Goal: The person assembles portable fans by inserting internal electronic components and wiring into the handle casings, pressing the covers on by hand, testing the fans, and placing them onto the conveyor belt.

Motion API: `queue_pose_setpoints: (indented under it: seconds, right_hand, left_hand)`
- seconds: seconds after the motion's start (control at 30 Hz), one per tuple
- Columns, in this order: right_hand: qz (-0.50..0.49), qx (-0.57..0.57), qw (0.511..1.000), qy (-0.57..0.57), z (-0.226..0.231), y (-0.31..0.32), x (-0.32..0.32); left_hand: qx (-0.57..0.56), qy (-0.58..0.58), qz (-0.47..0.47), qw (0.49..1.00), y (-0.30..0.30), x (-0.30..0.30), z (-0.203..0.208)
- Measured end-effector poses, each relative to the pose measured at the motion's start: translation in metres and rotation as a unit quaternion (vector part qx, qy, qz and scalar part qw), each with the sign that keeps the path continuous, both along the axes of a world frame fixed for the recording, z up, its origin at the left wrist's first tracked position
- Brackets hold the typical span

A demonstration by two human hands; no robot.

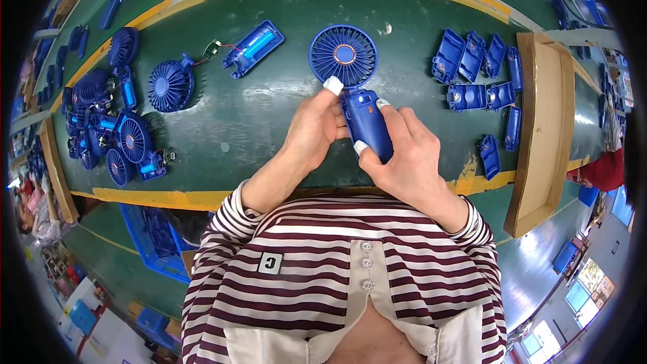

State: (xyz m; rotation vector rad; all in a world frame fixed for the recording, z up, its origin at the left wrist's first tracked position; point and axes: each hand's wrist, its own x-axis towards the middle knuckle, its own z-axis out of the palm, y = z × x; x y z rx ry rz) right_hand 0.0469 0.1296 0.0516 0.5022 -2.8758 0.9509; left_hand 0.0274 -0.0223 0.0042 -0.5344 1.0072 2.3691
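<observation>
Fan (362,106) is held by left fingers (333,85) and right fingers (395,118) over a green workbench (242,125).

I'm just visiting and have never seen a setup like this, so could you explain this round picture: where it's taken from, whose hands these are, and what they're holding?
There is no robot here. A camera worn on a person's head looks down; its very wide lens makes straight edges curve.

The bare left hand and right hand, with white coverings on some fingertips, hold a blue handheld fan: the left by the neck, the right around the handle.

On the green table, a heap of fan parts lies to the left. Nearer the middle, a loose fan head is wired to an open handle shell. To the right are more blue shells and a shallow cardboard tray.
</observation>
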Motion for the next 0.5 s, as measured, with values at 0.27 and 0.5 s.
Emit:
queue_pose_setpoints:
  seconds: [0.27,0.5]
  right_hand:
    - [0.001,0.019,1.000,-0.001,-0.0005,-0.0080,-0.0039]
    - [0.009,0.037,0.999,0.019,-0.0053,-0.0100,-0.0049]
  left_hand:
    - [0.011,0.013,-0.006,1.000,-0.0002,0.0001,-0.0022]
    - [0.007,0.008,-0.001,1.000,0.0003,-0.0002,-0.0010]
